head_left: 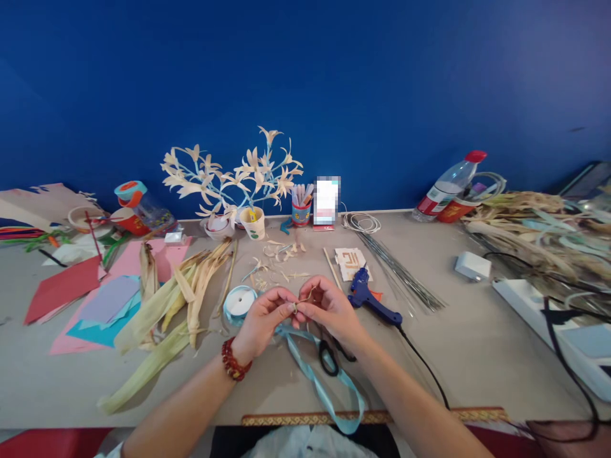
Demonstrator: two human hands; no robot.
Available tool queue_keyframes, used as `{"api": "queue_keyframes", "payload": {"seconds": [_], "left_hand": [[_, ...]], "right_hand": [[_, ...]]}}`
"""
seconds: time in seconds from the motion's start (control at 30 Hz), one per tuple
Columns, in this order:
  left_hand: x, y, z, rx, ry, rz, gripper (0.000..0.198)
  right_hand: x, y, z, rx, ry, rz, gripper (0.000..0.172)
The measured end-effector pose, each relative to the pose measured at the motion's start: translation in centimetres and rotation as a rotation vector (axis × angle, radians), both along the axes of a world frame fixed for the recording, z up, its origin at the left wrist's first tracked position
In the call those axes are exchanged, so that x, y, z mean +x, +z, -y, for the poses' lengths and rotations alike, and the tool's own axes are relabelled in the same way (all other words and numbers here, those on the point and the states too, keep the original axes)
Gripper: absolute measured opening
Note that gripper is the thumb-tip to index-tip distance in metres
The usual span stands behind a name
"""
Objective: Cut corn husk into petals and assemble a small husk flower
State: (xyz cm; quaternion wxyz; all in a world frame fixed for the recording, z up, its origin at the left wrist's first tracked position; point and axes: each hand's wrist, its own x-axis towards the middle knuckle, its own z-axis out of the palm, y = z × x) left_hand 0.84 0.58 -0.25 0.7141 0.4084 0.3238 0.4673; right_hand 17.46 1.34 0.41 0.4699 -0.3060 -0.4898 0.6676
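Both hands meet over the middle of the table, fingertips almost touching. My left hand [272, 313], with a red bead bracelet at its wrist, pinches a small pale twisted strip [301, 301]. From the other side my right hand [329, 308] pinches the same strip, whose thin end curls up above the fingers. Beneath the hands lie light blue ribbon [315, 380] and black-handled scissors [328, 358], their blades partly hidden. The ribbon roll [240, 301] is just left of my left hand. A blue glue gun [372, 299] rests right of my right hand.
Corn husks [195, 286] and coloured paper [107, 305] lie left. Husk flowers [252, 168] stand behind in a cup [252, 224]. Wires [403, 270], a tilted bottle [449, 187] and a power strip [548, 331] are on the right. The glue gun's cord runs toward the front edge.
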Motion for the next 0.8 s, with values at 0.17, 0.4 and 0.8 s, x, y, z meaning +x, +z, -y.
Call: {"api": "queue_keyframes", "payload": {"seconds": [0.17,0.4,0.8], "left_hand": [[-0.1,0.0,0.0,0.046,0.04,-0.105,0.017],[0.0,-0.3,0.0,0.067,0.058,-0.119,0.016],[0.1,-0.4,-0.3,0.206,0.206,-0.382,0.015]], "right_hand": [[0.1,-0.2,-0.2,-0.017,-0.038,0.03,0.03],[0.2,-0.3,0.0,0.08,-0.072,0.215,0.024],[0.0,0.2,0.8,0.785,-0.26,0.686,0.004]]}}
